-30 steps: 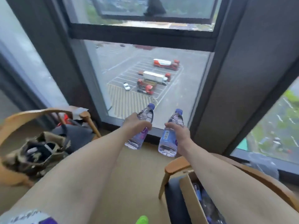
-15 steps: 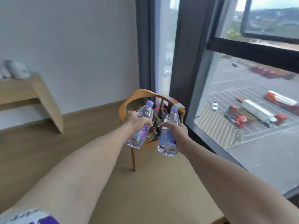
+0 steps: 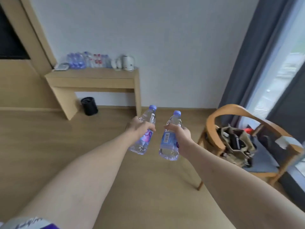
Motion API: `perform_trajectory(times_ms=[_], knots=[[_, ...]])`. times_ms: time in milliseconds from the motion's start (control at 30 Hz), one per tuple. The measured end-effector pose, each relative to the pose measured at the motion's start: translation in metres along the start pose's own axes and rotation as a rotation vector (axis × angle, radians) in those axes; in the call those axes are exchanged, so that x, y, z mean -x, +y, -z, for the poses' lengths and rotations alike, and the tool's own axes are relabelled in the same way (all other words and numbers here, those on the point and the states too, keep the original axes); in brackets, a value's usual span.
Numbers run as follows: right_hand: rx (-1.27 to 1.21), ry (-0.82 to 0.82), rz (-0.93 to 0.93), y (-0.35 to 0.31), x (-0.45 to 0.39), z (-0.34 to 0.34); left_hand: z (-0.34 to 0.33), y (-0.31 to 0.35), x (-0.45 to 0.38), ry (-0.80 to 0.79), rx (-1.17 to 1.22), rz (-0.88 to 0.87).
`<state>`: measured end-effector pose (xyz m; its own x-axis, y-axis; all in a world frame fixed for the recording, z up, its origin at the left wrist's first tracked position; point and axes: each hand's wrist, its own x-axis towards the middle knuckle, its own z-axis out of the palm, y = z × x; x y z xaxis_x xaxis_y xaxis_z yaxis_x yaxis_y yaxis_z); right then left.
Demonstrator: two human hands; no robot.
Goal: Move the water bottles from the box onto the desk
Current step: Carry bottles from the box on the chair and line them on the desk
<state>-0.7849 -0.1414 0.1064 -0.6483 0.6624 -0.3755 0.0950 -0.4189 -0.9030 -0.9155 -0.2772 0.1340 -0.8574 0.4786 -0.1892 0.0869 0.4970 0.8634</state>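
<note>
My left hand (image 3: 140, 128) grips a clear water bottle (image 3: 145, 139) with a blue cap and a purple label, held out in front of me. Beside it, my right hand (image 3: 180, 134) holds a second water bottle (image 3: 170, 144) with a blue label and a barcode. Both bottles tilt away from me over the floor. The wooden desk (image 3: 92, 80) stands against the far wall at the upper left, well beyond my hands. Several water bottles (image 3: 85, 61) stand in a group on its top. The box is out of view.
A white kettle (image 3: 127, 62) and cups sit at the desk's right end, a phone (image 3: 61, 66) at its left. A black bin (image 3: 89, 105) stands under the desk. On the right, a wooden chair (image 3: 216, 126) holds a bag (image 3: 237, 144), next to a curtain (image 3: 244, 55) and window.
My view has swung left from the window and chair to the wall with the desk. Both hands keep the same grip on their bottles in front of me.
</note>
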Motion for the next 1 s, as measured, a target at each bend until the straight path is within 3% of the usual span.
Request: perform_trajectory(times_ms=[467, 800, 1000], knots=[[0.152, -0.375, -0.108, 0.014, -0.132, -0.275, 0.202, -0.104, -0.131, 0.367, 0.084, 0.209], [0.241, -0.491, -0.085, -0.054, -0.291, -0.447, 0.309, -0.081, -0.312, 0.455, 0.141, 0.204], [0.288, -0.508, -0.102, -0.059, -0.356, -0.529, 0.363, -0.097, -0.395, 0.478, 0.105, 0.225]])
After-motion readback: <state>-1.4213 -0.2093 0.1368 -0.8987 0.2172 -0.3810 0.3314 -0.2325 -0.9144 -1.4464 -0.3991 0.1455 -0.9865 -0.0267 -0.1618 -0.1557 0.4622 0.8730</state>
